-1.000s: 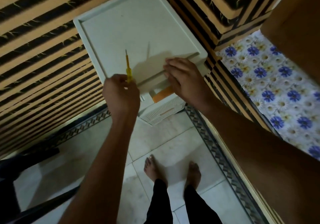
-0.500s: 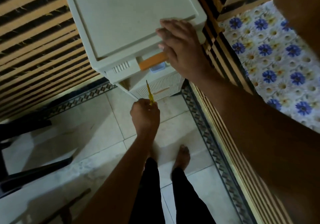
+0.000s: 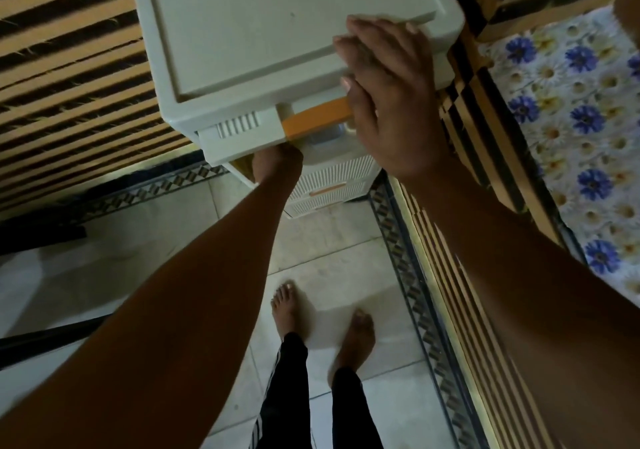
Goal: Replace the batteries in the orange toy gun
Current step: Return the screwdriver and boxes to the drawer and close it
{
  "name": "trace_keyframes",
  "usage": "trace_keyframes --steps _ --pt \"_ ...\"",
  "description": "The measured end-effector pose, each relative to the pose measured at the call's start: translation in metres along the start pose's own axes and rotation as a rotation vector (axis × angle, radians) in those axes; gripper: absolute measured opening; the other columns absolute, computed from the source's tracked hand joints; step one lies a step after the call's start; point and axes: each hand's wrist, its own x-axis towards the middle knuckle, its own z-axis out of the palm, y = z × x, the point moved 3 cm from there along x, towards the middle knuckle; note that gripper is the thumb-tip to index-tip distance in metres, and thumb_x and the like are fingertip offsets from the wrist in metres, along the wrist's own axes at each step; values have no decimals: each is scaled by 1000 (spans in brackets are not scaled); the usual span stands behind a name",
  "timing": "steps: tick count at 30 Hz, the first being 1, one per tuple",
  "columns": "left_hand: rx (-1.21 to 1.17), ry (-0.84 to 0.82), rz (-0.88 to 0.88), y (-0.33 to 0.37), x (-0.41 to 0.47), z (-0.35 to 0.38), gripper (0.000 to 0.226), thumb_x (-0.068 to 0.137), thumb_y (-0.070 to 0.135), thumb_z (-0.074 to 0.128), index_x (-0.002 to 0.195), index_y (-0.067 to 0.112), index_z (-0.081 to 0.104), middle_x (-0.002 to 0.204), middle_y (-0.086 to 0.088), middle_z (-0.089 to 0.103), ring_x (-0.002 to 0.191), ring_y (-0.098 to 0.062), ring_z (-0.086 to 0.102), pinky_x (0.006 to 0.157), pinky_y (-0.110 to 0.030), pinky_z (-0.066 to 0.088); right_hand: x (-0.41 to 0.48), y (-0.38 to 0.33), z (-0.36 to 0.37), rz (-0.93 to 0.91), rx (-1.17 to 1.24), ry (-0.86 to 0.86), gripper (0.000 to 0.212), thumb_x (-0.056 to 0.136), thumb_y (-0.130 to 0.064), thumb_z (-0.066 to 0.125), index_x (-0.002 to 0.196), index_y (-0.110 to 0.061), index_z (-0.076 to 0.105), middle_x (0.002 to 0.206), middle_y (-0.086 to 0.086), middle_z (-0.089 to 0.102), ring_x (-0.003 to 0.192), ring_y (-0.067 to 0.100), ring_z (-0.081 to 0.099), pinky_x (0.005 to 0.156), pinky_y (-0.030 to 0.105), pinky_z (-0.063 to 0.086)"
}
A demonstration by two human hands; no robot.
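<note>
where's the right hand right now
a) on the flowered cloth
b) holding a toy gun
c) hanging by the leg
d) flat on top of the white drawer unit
d: the right hand lies with straight fingers across the front edge of the top of the white drawer unit, just above the orange handle.

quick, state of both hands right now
left hand: cannot be told, its fingers are hidden under the top drawer
right hand: open, flat on the drawer unit
</note>
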Motion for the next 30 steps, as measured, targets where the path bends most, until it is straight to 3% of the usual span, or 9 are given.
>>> trace_keyframes --steps 2,7,10,14,17,20,22,26,30 --pt "385 -83 1 -66 -28 36 51 113 25 19 156 6 37 161 -14 39 149 -28 36 122 -36 28 0 1 2 0 2 14 34 102 -13 55 133 -5 68 143 13 61 137 31 54 119 55 33" --pt "82 -186 8 -172 -88 94 53 113 4 15 162 0 -4 172 -17 3 159 -27 13 126 -34 13 -3 -2 4 11 3 39 34 102 -11 55 132 -4 67 143 14 61 137 32 53 118 57 32" --pt "177 -279 -92 -154 -92 86 55 112 1 16 161 0 -9 173 -16 -1 160 -25 11 126 -33 13 -5 -3 5 24 -2 53 34 102 -9 55 133 -4 67 144 13 61 138 31 53 120 56 30" --pt "526 -377 223 -161 -132 91 55 112 2 16 161 0 -9 173 -15 1 159 -24 13 126 -32 14 -5 -5 4 48 1 39 34 102 -8 54 134 -4 67 145 13 60 139 31 52 123 53 27" --pt "396 -489 148 -115 -127 67 53 112 3 22 161 -3 3 171 -19 11 157 -27 21 124 -33 20 -3 -10 -2 81 6 -1 35 102 -9 53 134 -5 66 147 13 58 141 31 50 125 51 24" --pt "-80 79 375 -22 -96 -36 25 103 10 57 125 -2 62 126 -21 61 110 -31 64 93 -40 54 -1 -16 -9 118 7 -64 36 103 -11 53 136 -4 64 149 15 56 143 32 47 123 55 26" --pt "-273 279 576 14 -117 -93 8 96 6 66 103 1 67 103 -13 65 88 -23 66 77 -37 59 -2 -21 -13 138 27 -74 35 103 -11 55 134 -2 65 147 20 55 142 36 47 118 56 34" --pt "-291 381 797 11 -163 -136 7 92 -5 66 95 1 66 97 -8 66 87 -9 62 81 -7 47 -11 -38 -23 166 39 6 23 99 -7 63 119 0 72 134 25 60 131 37 55 107 50 47" --pt "-218 542 858 27 -150 -186 18 94 -1 66 112 -4 67 111 -17 66 103 -26 64 89 -22 50 -21 -51 -20 196 -33 -49 17 94 -17 68 109 -10 74 123 14 65 120 31 59 98 52 45"
